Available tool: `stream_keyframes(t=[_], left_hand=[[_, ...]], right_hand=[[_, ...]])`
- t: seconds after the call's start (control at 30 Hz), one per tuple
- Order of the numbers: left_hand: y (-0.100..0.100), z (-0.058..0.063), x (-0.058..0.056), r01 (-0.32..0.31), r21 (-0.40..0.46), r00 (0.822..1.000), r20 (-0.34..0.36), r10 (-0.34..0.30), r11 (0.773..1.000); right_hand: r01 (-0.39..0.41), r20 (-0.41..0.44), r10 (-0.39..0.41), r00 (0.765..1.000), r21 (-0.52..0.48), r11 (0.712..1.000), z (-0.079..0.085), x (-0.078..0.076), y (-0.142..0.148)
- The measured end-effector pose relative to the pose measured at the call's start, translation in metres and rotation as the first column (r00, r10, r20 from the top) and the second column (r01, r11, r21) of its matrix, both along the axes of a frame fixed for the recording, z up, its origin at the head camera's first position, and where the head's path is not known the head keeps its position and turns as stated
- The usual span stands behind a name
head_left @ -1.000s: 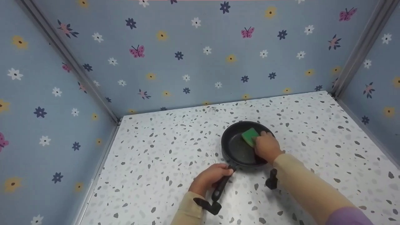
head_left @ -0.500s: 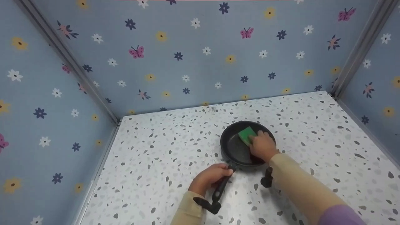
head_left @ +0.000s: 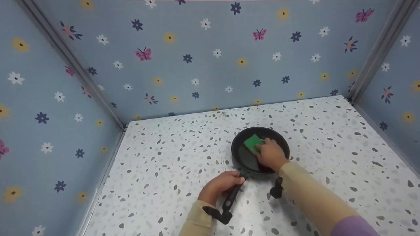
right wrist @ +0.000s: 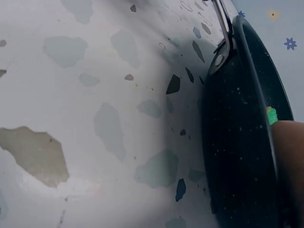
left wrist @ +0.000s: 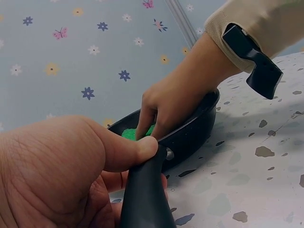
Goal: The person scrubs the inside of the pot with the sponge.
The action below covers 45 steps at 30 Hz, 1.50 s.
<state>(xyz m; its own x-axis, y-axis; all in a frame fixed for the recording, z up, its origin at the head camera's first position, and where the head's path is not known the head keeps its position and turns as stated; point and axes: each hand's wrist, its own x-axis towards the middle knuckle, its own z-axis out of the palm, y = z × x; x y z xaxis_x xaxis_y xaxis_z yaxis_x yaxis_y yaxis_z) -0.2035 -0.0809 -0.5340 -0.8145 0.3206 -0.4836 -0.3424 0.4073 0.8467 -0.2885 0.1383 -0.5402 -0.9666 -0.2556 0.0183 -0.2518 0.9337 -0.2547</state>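
A black frying pan (head_left: 241, 160) sits on the speckled tabletop, its handle (head_left: 232, 196) pointing toward the near side. My left hand (head_left: 220, 184) grips that handle close to the pan, with the thumb lying on top, as the left wrist view also shows. Inside the pan, a green sponge (head_left: 252, 143) lies against the cooking surface. My right hand (head_left: 271, 154) pinches the sponge's right side, fingers pointing down into the pan. In the right wrist view the pan's outer wall (right wrist: 237, 133) hides most of the hand, and only a bit of sponge (right wrist: 271, 115) shows.
The white speckled table (head_left: 157, 183) is enclosed by a blue flowered back wall (head_left: 210, 72) and side walls. Grey metal posts (head_left: 82, 73) stand at the corners. Black wrist mounts (head_left: 218, 214) are strapped over both sleeves.
My right hand has slid the sponge leftward across the inside of the pan, from its right part toward the middle left. My left hand and the pan have stayed nearly still.
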Motion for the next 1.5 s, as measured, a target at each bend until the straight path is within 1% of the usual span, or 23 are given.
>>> stream_keyframes(t=[0.13,0.27,0.53,0.63,0.83,0.93,1.0,1.13,1.23,1.4,1.5], left_hand=[[0.000,0.000,0.000,-0.006,0.021,1.000,0.003,0.006,1.000],[0.001,0.000,0.001,-0.010,0.038,1.000,0.001,0.010,0.999],[0.003,0.001,0.001,0.012,0.000,0.999,-0.029,-0.012,1.000],[0.004,0.002,0.001,0.016,-0.004,1.000,-0.027,-0.016,1.000],[0.004,0.003,0.001,0.013,-0.010,1.000,-0.026,-0.013,1.000],[0.005,0.003,0.001,0.011,-0.006,1.000,-0.028,-0.012,1.000],[0.005,0.003,0.002,0.007,-0.010,1.000,-0.030,-0.008,1.000],[0.007,0.005,0.003,-0.028,0.004,1.000,-0.014,0.028,1.000],[0.007,0.006,0.004,-0.049,0.009,0.999,-0.005,0.049,0.999],[0.006,0.007,0.005,-0.073,0.015,0.997,0.031,0.073,0.997],[0.005,0.006,0.005,-0.095,0.044,0.994,0.056,0.092,0.995]], right_hand=[[-0.035,-0.045,0.035,0.998,-0.004,0.999,0.000,0.003,-0.002],[-0.062,-0.070,0.062,0.996,-0.002,0.998,-0.001,0.006,-0.005],[-0.115,-0.060,0.114,0.992,-0.021,0.993,0.000,0.010,-0.006],[-0.133,-0.070,0.132,0.989,-0.006,0.991,-0.001,0.013,-0.006],[-0.212,-0.087,0.214,0.973,0.030,0.977,0.000,0.020,-0.005],[-0.246,-0.070,0.247,0.966,0.025,0.969,0.002,0.023,-0.002],[-0.258,-0.044,0.258,0.965,0.015,0.966,0.004,0.024,0.001],[-0.274,-0.007,0.274,0.962,0.006,0.962,0.008,0.027,0.007],[-0.286,0.015,0.285,0.958,0.033,0.958,0.011,0.028,0.011],[-0.287,0.071,0.282,0.957,0.073,0.955,0.016,0.026,0.017],[-0.273,0.094,0.265,0.960,0.085,0.958,0.018,0.025,0.021]])
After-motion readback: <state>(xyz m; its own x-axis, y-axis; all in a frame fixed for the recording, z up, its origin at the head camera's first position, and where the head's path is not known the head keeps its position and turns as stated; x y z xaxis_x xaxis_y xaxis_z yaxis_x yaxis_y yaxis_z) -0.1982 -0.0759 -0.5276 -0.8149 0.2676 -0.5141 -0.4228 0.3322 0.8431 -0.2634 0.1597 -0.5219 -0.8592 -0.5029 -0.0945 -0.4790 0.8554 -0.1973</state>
